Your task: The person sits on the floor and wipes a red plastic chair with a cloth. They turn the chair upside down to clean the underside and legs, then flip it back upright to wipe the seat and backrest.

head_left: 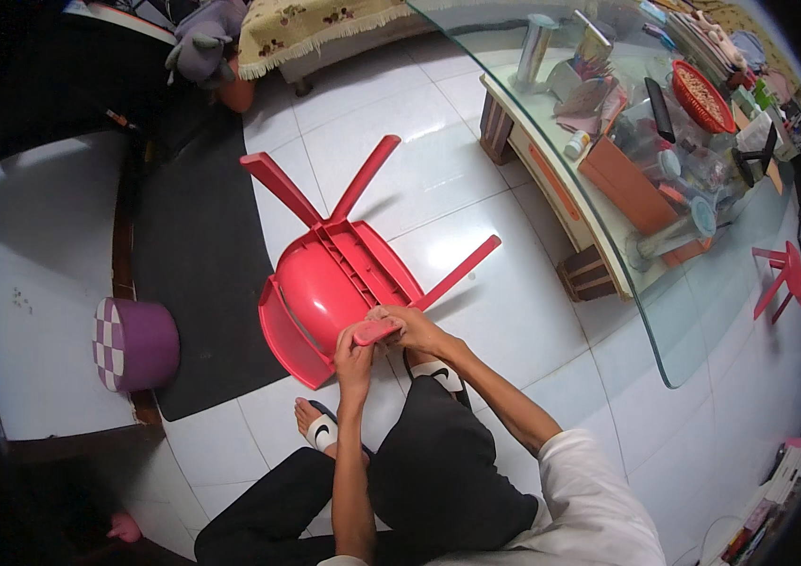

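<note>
A red plastic chair [312,283] lies overturned on the floor in front of me, its ribbed underside showing and its legs sticking out. One chair leg [376,331] points up towards me, its end between my hands. My left hand [354,362] grips this leg from the left. On the other side, my right hand [418,331] presses a crumpled pale cloth [393,338] around the leg; the fingers partly hide the cloth. The chair's backrest [291,336] is at the lower left, near my left foot.
To the right stands a glass-topped table [662,361] crowded with jars, boxes and a red basket [703,96]. A purple round stool [139,344] sits by the black mat [195,283] on the left. Another small red chair [786,279] is at the far right.
</note>
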Motion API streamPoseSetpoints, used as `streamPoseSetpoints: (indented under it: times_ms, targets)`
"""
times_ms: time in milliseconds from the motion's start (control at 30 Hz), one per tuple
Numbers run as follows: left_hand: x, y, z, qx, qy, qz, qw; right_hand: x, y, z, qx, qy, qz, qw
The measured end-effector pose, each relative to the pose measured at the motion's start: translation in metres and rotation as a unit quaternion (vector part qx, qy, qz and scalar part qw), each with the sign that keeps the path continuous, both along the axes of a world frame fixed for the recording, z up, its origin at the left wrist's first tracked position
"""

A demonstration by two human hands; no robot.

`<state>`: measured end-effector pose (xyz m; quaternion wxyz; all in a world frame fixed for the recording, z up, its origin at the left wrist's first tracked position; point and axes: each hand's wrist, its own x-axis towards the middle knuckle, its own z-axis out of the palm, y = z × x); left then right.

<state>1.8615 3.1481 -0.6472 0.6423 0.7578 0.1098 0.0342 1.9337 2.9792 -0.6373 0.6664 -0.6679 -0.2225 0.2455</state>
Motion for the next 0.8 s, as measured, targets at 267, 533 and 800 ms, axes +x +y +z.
streamPoseSetpoints:
  times_ms: [267,533,800]
  targets:
    - [-0.004,-0.003,0.129,-0.081,-0.144,-0.003,0.986,0.005,0.006,0.101,0.088,-0.112,-0.014,0.990]
    - [0.000,-0.019,0.079,-0.043,-0.091,-0.001,0.995,0.000,0.007,0.043,0.056,-0.047,-0.060,0.996]
    - [0.003,-0.017,-0.010,-0.129,-0.002,0.004,0.992,-0.002,0.009,-0.047,0.007,-0.103,-0.070,0.992]
